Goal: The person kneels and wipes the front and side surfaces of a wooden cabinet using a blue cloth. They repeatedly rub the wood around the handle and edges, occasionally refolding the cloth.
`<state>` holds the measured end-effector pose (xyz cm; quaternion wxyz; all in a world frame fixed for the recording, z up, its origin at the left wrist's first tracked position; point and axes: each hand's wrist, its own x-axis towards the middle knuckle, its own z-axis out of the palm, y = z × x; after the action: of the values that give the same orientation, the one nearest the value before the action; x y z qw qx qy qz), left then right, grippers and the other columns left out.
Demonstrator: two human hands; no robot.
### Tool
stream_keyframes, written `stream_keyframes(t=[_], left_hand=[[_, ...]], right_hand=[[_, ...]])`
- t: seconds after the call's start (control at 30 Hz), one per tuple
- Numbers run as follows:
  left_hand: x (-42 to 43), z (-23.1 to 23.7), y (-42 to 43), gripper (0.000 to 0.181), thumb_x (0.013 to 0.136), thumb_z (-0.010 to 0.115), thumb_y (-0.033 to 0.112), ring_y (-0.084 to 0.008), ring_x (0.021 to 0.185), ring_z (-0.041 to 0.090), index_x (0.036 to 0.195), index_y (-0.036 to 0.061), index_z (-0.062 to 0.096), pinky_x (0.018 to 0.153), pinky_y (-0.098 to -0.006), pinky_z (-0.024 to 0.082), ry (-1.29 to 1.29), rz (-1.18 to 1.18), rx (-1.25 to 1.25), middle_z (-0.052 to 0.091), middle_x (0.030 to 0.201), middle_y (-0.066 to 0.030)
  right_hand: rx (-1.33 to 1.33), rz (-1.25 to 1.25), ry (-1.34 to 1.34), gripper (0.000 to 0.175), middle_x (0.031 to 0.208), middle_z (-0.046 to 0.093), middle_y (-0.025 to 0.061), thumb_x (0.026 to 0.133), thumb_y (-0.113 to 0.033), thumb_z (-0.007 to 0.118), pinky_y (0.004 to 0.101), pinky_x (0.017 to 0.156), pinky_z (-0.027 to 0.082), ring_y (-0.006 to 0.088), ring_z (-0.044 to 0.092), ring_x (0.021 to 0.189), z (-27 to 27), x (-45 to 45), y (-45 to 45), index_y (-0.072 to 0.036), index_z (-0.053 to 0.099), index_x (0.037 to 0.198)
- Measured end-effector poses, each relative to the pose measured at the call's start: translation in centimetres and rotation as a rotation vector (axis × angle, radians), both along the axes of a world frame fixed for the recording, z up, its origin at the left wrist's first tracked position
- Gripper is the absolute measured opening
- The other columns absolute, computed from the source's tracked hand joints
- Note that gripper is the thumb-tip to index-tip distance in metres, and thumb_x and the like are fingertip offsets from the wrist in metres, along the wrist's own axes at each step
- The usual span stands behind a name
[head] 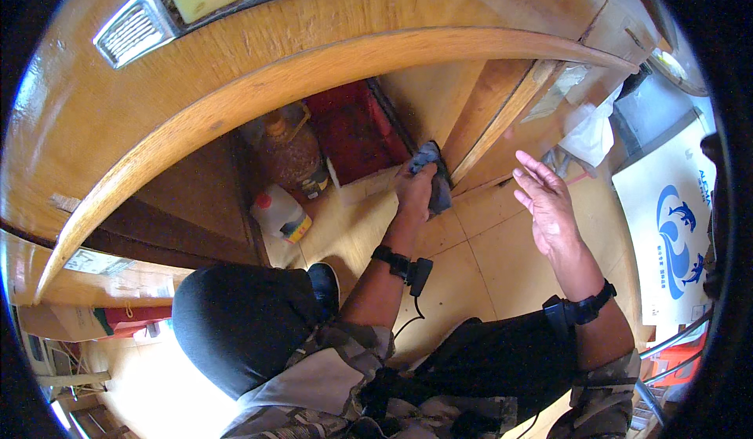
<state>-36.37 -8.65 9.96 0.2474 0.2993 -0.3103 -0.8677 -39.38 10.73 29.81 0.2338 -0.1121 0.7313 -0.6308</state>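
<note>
My left hand [414,191] grips a crumpled grey-blue cloth [440,191]. It presses the cloth near the bottom end of an upright wooden panel [500,124], close to the tiled floor [462,274]. My right hand [546,207] is held in the air to the right, palm partly turned up, fingers apart, with nothing in it. Above both hands runs the curved wooden edge [329,63] of a piece of furniture. Under it, left of the cloth, is a dark red surface [356,130], partly hidden by the edge.
A white plastic jug with a red cap [281,218] and a large clear bottle [291,154] stand under the furniture on the left. On the right are a white plastic bag [591,136] and a white carton with blue print [662,227]. A cable [409,319] hangs from my left wristband.
</note>
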Motion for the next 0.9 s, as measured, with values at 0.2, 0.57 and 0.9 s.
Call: stream_keyframes(t=[0.2,0.57,0.9], left_hand=[[-0.2,0.3,-0.1,0.020,0.091,0.070,0.017,-0.0225,0.070,0.065,0.110,0.0123,0.068,0.063,-0.0409,0.056,-0.083,-0.020,0.021,0.067,0.087,-0.0017],[1.9,11.6,0.4,0.027,0.088,0.065,0.003,-0.0165,0.073,0.066,0.115,0.0016,0.067,0.065,-0.0334,0.057,0.283,0.018,-0.185,0.070,0.091,-0.0066],[0.8,9.7,1.6,0.039,0.078,0.071,0.004,-0.0173,0.092,0.067,0.116,0.0003,0.069,0.086,-0.0306,0.054,0.057,0.191,-0.670,0.071,0.102,-0.0089]], right_hand=[[-0.018,-0.008,0.024,0.051,0.137,0.061,0.0043,0.096,-0.023,0.074,0.0461,0.114,0.035,0.0161,0.051,0.130,0.3,0.4,-0.2,-0.013,0.059,0.143],[-0.027,-0.009,0.020,0.048,0.148,0.053,0.0053,0.100,-0.020,0.068,0.0441,0.115,0.034,0.0185,0.049,0.135,0.1,0.3,0.2,-0.012,0.056,0.145],[-0.015,-0.015,0.009,0.047,0.137,0.061,0.0028,0.096,-0.022,0.074,0.0441,0.112,0.036,0.0162,0.053,0.128,-1.1,-0.1,0.3,-0.015,0.061,0.141]])
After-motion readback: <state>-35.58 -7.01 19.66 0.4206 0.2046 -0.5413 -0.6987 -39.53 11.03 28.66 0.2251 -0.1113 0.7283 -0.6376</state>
